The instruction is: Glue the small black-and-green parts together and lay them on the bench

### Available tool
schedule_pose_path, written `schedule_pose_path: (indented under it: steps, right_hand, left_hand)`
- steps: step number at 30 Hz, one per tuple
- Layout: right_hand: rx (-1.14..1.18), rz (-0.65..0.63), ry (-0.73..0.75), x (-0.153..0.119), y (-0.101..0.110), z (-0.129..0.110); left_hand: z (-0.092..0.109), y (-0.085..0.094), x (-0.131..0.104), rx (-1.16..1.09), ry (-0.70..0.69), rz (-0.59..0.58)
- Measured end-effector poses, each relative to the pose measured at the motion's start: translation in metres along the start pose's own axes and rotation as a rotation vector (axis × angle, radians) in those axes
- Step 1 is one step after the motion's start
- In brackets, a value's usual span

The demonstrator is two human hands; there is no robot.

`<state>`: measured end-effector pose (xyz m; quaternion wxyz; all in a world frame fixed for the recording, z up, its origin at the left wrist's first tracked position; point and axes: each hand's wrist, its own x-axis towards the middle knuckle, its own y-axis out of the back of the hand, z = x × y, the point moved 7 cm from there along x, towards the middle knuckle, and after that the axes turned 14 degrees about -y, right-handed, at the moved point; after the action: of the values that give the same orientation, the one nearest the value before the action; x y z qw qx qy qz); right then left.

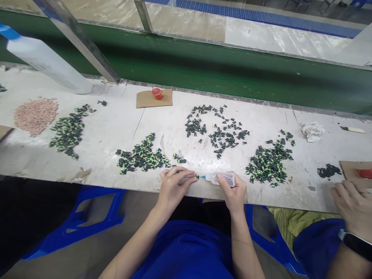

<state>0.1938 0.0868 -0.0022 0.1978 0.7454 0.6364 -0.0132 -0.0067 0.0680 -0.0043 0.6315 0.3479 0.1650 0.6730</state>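
A small black and green piece (197,177) is pinched at the fingertips of my left hand (178,181), near the front edge of the bench. My right hand (233,190) is closed around a small translucent squeeze bottle (228,178). The bottle lies almost level, its thin blue tip pointing left at the piece; whether they touch is too small to tell. Black and green pieces form a pile (145,155) to the left of my hands and another (269,162) to the right. Beyond my hands, small black parts (225,138) are scattered on the white bench top (171,131).
At the left are pinkish parts (36,115), more black-green pieces (68,133) and a large white bottle (49,62). A red cup (157,93) sits on cardboard (142,99). Crumpled tissue (313,131) and another person's hand (353,201) are at the right.
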Motion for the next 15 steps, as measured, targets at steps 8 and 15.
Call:
schedule_pose_path:
  steps: [8, 15]
  right_hand:
    - [-0.017, -0.029, -0.002, -0.0009, -0.0034, 0.0023]
    - [-0.027, -0.028, 0.009, -0.0004, -0.0031, -0.0014]
  left_hand:
    - [0.0028, 0.0017, 0.0002, 0.003, 0.006, 0.003]
    - [0.0008, 0.0001, -0.0003, 0.001, 0.001, -0.007]
